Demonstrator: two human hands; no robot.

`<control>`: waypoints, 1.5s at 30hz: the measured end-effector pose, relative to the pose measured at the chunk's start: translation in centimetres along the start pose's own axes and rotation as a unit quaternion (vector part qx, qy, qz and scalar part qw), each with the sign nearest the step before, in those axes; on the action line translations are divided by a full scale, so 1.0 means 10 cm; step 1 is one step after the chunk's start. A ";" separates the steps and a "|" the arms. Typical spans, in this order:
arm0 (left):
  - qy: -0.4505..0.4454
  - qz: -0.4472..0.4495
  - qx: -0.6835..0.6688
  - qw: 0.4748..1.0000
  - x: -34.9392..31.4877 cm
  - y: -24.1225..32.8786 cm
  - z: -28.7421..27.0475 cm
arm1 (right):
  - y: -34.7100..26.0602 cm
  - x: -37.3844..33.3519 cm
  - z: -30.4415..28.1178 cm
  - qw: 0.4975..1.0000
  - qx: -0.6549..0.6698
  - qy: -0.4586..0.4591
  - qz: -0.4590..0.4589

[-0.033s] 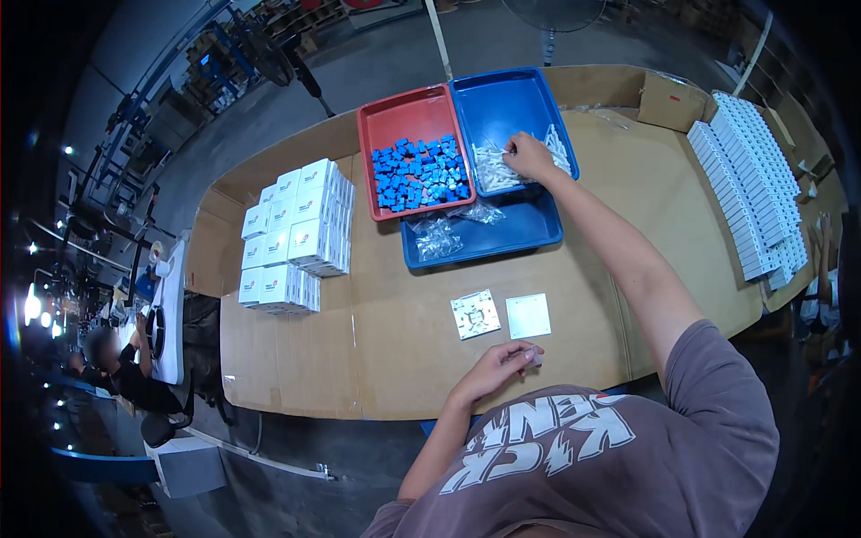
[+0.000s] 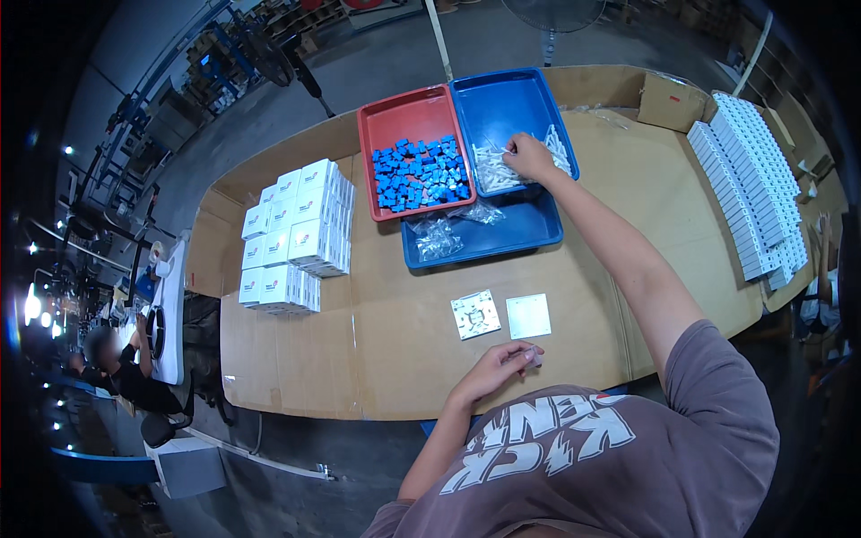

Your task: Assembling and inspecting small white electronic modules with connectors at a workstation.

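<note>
Close to the table's near edge, my left hand [image 2: 495,370] is closed on a small clear plastic bag [image 2: 534,358]. My right hand [image 2: 529,156] reaches into the upper blue tray [image 2: 500,97], over a heap of slim white plastic pieces [image 2: 491,169]. Its fingers curl in a pinch among them; what they hold, if anything, is too small to make out. Just beyond my left hand lie a white square frame plate [image 2: 474,315] with cut-outs and a plain white square plate [image 2: 528,316], side by side and slightly apart.
A red tray [image 2: 408,114] holds small blue parts [image 2: 421,170]. The lower blue tray [image 2: 529,235] contains clear plastic bags [image 2: 437,239]. White boxes [image 2: 291,235] are stacked at left, white plates [image 2: 749,184] at far right. Cardboard walls [image 2: 345,134] edge the table. Another person [image 2: 134,372] sits far left.
</note>
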State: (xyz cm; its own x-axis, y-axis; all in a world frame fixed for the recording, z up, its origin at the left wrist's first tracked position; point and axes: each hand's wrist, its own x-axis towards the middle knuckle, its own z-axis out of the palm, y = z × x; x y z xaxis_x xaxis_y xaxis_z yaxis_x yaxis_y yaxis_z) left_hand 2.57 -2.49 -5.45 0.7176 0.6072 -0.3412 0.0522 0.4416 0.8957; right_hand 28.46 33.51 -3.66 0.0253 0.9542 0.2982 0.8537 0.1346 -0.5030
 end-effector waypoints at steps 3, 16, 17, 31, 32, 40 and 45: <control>-0.002 0.006 -0.004 1.000 -0.01 -0.03 -0.01 | -0.02 -0.01 -0.03 0.999 0.026 0.000 0.022; 0.001 0.011 -0.009 1.000 -0.01 -0.01 0.01 | 0.04 0.02 0.09 0.994 0.087 -0.011 -0.057; 0.000 0.011 -0.010 1.000 -0.01 -0.01 0.00 | 0.03 0.01 0.10 0.994 0.088 -0.012 -0.058; 0.013 0.005 -0.032 0.999 0.04 0.01 -0.03 | 0.09 0.10 -0.07 0.966 0.253 0.045 -0.009; 0.012 0.018 -0.044 0.999 0.05 0.01 -0.02 | 0.10 0.08 -0.10 0.967 0.252 0.045 -0.005; 0.035 -0.001 -0.135 0.990 -0.04 -0.10 0.00 | -0.51 -0.42 -0.70 0.836 0.540 -0.080 0.060; 0.055 0.070 -0.387 0.918 -0.02 -0.11 -0.17 | -0.66 -1.18 -1.05 0.871 0.443 -0.214 0.005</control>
State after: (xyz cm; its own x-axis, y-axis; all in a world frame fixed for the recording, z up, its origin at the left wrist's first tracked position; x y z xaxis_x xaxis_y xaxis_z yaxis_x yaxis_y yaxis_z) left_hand 1.21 -1.97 -6.89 0.6033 0.7381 -0.3021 -0.5746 0.6650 0.4771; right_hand 27.97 18.50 4.70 -0.3274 0.9432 0.0563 0.1141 0.0986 -0.9886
